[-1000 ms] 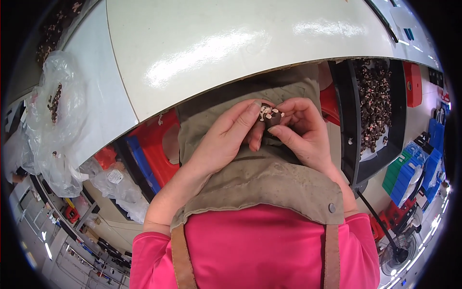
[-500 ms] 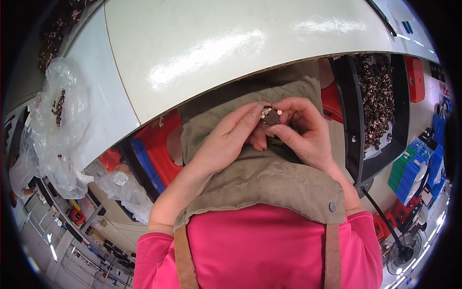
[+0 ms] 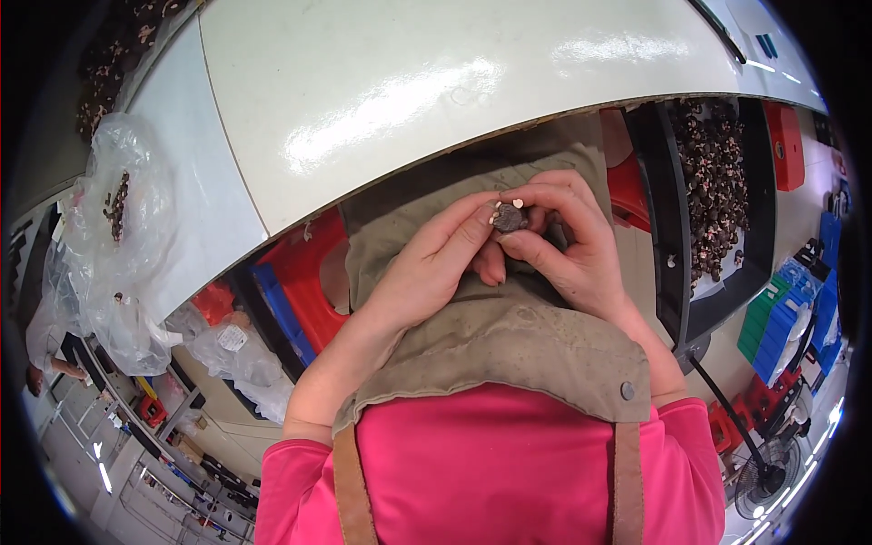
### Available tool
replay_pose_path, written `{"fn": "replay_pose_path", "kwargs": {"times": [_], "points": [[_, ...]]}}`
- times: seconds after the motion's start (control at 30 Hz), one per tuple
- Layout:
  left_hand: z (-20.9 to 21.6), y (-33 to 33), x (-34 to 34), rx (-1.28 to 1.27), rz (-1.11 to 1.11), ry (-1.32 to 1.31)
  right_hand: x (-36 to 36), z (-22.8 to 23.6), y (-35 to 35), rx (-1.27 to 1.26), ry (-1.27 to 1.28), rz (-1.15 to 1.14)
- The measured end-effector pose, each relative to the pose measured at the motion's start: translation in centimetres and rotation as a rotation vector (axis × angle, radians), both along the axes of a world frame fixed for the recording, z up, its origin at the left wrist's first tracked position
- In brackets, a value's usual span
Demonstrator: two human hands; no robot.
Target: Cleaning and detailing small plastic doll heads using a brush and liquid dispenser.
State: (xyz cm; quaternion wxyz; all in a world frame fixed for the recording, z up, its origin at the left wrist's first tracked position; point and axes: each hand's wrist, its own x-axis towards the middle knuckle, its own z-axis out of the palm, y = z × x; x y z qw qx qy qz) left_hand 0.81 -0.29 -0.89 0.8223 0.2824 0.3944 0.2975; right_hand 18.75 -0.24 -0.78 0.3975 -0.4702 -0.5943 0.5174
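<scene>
A small dark brown piece with pale pinkish bits on its edge point(image 3: 510, 217) is pinched between both hands over my apron, just below the table's edge. From the left, my left hand point(image 3: 445, 243) closes on it with thumb and fingers. My right hand point(image 3: 570, 238) grips its other side, thumb beneath and index finger curled over the top. What exactly the piece is, I cannot make out. On the right, a black tray point(image 3: 670, 263) holds a heap of similar dark and pink pieces point(image 3: 710, 182).
The white table point(image 3: 381, 73) curves across the front. A clear plastic bag point(image 3: 136, 200) with some dark pieces lies at the left. Red stools point(image 3: 313, 282) stand beneath the table. Blue and green bins point(image 3: 772, 313) and a fan point(image 3: 767, 477) stand at the right.
The dark piece has been turned between my fingers, and its visible face looks different. My right fingers have shifted slightly up and left. Both hands still hold it.
</scene>
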Motion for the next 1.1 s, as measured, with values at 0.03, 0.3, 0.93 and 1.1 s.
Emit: {"fn": "replay_pose_path", "kwargs": {"times": [0.03, 0.3, 0.93, 1.1], "points": [[-0.1, -0.1, 0.0, 0.003, 0.000, 0.004, 0.0, 0.1, 0.0, 0.000, 0.002, 0.000], [2.1, -0.2, -0.3, 0.074, -0.061, 0.097, 1.0, 1.7, 0.4, -0.260, -0.050, -0.044], [16.1, 19.2, -20.7, 1.010, 0.294, 1.743, 25.9, -8.0, 2.8, 0.107, -0.539, -0.572], [13.3, 24.0, -21.6, 0.783, 0.071, 1.989, 17.3, -4.0, 1.5, 0.021, -0.394, -0.444]]}}
